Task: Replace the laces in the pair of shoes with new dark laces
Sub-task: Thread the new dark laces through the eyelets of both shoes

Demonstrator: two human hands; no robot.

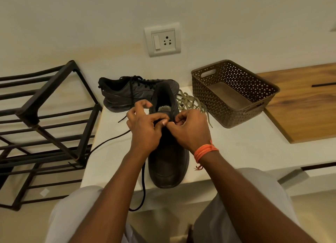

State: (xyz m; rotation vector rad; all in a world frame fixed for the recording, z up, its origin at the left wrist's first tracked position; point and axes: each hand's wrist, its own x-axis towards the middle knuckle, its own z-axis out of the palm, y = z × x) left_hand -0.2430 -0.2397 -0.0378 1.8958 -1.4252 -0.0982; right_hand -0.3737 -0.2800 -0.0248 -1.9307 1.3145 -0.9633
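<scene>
On the white ledge [236, 148], taking the near shoe as your landmark:

Rack: left of the near shoe stands a dark metal-bar shoe rack [45, 115], open-framed and thin-railed; your loose lace tail could snag on a bar if you tug it sideways.

Ledge: smooth pale top under the near shoe, whose toe sits at the front edge; a hard pull toward you could drag it off.

Basket: right of and beyond the near shoe, a brown perforated plastic basket [234, 93], rectangular with handle slots; it is well apart, so low risk.

Near shoe: black smooth leather-like shoe [168, 162], toe toward you, rounded cap, padded collar; this is the one being laced.

Far shoe: behind the near shoe lies a second black shoe [134, 92] on its side, already carrying dark laces.

Old laces: a heap of beige flat laces [190, 102] just behind-right of the near shoe, limp and tangled; you could catch a loop with your wrist.

New lace: a dark round cord lace [143, 188] trails from the near shoe's eyelets off the ledge front and leftward; uneven tails or a skipped eyelet are the likely faults.

Left hand [145, 131]: over the eyelets, fingers curled, apparently pinching the lace.

Right hand [190, 130]: opposite it, fingertips pinched at the same spot; exactly what it holds is hidden.
</scene>
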